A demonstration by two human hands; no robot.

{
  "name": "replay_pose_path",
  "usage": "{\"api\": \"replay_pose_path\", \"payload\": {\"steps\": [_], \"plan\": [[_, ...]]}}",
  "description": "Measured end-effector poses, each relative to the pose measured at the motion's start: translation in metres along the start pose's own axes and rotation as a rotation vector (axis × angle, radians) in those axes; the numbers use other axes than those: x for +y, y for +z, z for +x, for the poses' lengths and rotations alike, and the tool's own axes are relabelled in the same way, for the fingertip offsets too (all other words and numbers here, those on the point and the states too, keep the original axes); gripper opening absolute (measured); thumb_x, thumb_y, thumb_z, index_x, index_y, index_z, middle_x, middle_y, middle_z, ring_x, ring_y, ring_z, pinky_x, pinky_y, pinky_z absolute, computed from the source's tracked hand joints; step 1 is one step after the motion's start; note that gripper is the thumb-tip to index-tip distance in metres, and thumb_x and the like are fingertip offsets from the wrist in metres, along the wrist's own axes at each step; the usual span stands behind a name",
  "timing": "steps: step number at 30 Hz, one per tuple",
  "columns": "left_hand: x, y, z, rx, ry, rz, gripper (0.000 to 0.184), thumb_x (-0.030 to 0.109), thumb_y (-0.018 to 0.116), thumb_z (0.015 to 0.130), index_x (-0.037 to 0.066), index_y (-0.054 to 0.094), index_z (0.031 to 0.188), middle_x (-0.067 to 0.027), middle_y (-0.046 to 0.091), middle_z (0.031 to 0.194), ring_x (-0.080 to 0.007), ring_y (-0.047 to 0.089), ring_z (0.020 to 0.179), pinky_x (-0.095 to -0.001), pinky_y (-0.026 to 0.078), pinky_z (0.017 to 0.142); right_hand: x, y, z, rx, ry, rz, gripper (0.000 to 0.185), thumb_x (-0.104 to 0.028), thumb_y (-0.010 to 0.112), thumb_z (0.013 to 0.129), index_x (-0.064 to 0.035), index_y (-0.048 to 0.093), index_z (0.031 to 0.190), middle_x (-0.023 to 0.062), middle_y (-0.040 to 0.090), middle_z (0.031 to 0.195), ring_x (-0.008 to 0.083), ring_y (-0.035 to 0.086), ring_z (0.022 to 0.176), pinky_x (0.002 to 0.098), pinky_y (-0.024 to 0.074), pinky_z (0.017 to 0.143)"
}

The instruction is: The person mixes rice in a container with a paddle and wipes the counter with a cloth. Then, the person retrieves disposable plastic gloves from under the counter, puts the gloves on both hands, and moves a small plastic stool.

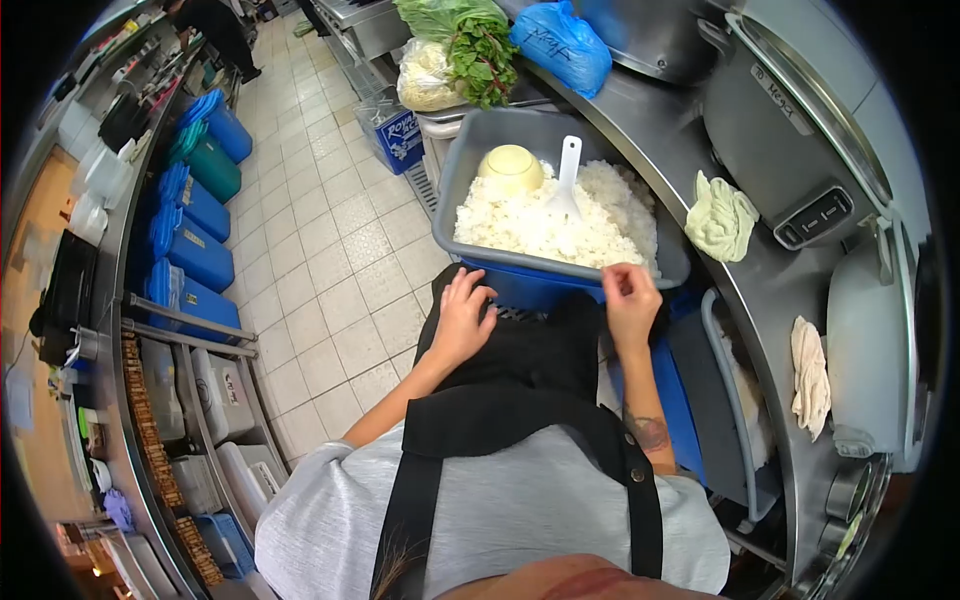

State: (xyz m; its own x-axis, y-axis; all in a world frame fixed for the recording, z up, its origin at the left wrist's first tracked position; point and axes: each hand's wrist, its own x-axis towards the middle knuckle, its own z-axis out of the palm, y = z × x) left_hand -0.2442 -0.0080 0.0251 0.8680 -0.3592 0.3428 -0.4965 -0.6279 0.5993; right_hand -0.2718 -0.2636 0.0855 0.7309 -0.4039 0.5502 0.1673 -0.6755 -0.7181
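- Left hand (465,318): fingers spread, near the gray tub (520,124), at its seven o'clock.
- Right hand (631,302): fingertips bunched at five-o'clock rim; cannot tell what they pinch.
- Rice (530,228): inside, white paddle (567,180) at twelve o'clock.

The stainless-steel counter (768,305) carries a blue plastic bag (562,50) at one o'clock, a rice cooker (775,135) at two, crumpled cloths (722,220) around three.

Head-worn view, forward and steeply down
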Motion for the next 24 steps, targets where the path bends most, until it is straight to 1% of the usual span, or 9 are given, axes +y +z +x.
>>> {"api": "replay_pose_path", "payload": {"steps": [5, 8, 9, 12, 13, 16, 20, 22, 24], "plan": [[0.02, -0.008, 0.002, 0.015, 0.051, -0.169, 0.022, 0.005, 0.065, 0.076, 0.005, 0.059, 0.097, -0.0156, 0.053, 0.124, -0.0387, 0.049, 0.118, -0.0425, 0.041, 0.097, 0.051, 0.011, 0.008, -0.141, -0.107, -0.553, 0.004, -0.006, 0.066, 0.076, -0.004, 0.066, 0.079, 0.0064, 0.06, 0.09, 0.0261, 0.055, 0.097, 0.0412, 0.0418, 0.085], [0.04, -0.03, 0.008, -0.073, -0.057, -0.459, 0.021, 0.005, 0.065, 0.076, 0.005, 0.06, 0.097, -0.0152, 0.056, 0.119, -0.0358, 0.054, 0.111, -0.0398, 0.042, 0.095, 0.065, 0.012, -0.009, -0.126, -0.171, -0.513, 0.005, -0.004, 0.062, 0.075, -0.0049, 0.066, 0.079, 0.0072, 0.059, 0.098, 0.0258, 0.05, 0.106, 0.0433, 0.038, 0.091], [0.042, -0.036, 0.011, -0.091, -0.027, -0.467, 0.018, 0.003, 0.062, 0.08, 0.003, 0.06, 0.098, -0.0129, 0.059, 0.116, -0.0277, 0.058, 0.106, -0.0353, 0.043, 0.093, 0.063, 0.01, -0.012, -0.108, -0.216, -0.476, 0.008, -0.003, 0.061, 0.072, -0.0042, 0.065, 0.078, 0.0096, 0.058, 0.098, 0.0274, 0.053, 0.103, 0.042, 0.0401, 0.089], [0.044, -0.047, 0.022, -0.252, -0.175, -0.738, 0.016, -0.001, 0.057, 0.084, 0.0, 0.06, 0.1, -0.0115, 0.059, 0.117, -0.0209, 0.057, 0.108, -0.0325, 0.043, 0.093, 0.053, -0.012, -0.009, -0.212, -0.114, -0.326, 0.007, -0.003, 0.062, 0.072, -0.0033, 0.065, 0.078, 0.0105, 0.058, 0.099, 0.0289, 0.055, 0.099, 0.0414, 0.0413, 0.088], [0.041, -0.045, 0.027, -0.242, -0.106, -0.831, 0.017, -0.004, 0.052, 0.087, -0.002, 0.059, 0.103, -0.0111, 0.058, 0.117, -0.0169, 0.055, 0.11, -0.0302, 0.043, 0.093, 0.038, -0.025, -0.003, -0.288, -0.114, -0.353, 0.006, -0.006, 0.063, 0.073, -0.0024, 0.065, 0.077, 0.0122, 0.058, 0.102, 0.0313, 0.056, 0.098, 0.0406, 0.0427, 0.089], [0.044, -0.051, 0.052, -0.3, -0.103, -0.932, 0.018, -0.005, 0.051, 0.088, -0.002, 0.058, 0.105, -0.012, 0.057, 0.118, -0.0176, 0.055, 0.111, -0.0307, 0.042, 0.094, 0.01, -0.053, 0.025, -0.217, -0.031, -0.33, 0.011, -0.008, 0.065, 0.074, -0.0016, 0.066, 0.083, 0.0135, 0.058, 0.107, 0.0317, 0.055, 0.102, 0.0406, 0.0428, 0.091], [0.084, -0.089, 0.104, -0.417, 0.221, -0.729, 0.021, -0.008, 0.051, 0.081, -0.002, 0.061, 0.098, -0.0147, 0.063, 0.105, -0.0244, 0.06, 0.103, -0.0328, 0.045, 0.091, -0.007, -0.076, 0.092, 0.196, -0.169, -0.583, 0.026, -0.01, 0.068, 0.076, -0.0036, 0.065, 0.101, 0.0144, 0.058, 0.113, 0.0334, 0.055, 0.104, 0.04, 0.0434, 0.092], [0.101, -0.105, 0.126, -0.459, 0.472, -0.777, 0.023, -0.007, 0.055, 0.075, -0.001, 0.063, 0.096, -0.0139, 0.065, 0.097, -0.0268, 0.064, 0.092, -0.0356, 0.048, 0.086, 0.009, -0.077, 0.118, 0.246, -0.172, -0.881, 0.029, -0.012, 0.069, 0.076, -0.0053, 0.065, 0.103, 0.0133, 0.058, 0.109, 0.0341, 0.054, 0.102, 0.0408, 0.0442, 0.089], [0.109, -0.118, 0.149, -0.501, 0.761, -0.822, 0.022, -0.005, 0.057, 0.074, 0.0, 0.064, 0.094, -0.0126, 0.065, 0.097, -0.026, 0.065, 0.088, -0.037, 0.049, 0.085, 0.034, -0.074, 0.136, 0.153, 0.009, -0.858, 0.027, -0.014, 0.07, 0.076, -0.006, 0.065, 0.101, 0.0127, 0.059, 0.102, 0.0336, 0.056, 0.097, 0.0412, 0.0456, 0.084]]}}
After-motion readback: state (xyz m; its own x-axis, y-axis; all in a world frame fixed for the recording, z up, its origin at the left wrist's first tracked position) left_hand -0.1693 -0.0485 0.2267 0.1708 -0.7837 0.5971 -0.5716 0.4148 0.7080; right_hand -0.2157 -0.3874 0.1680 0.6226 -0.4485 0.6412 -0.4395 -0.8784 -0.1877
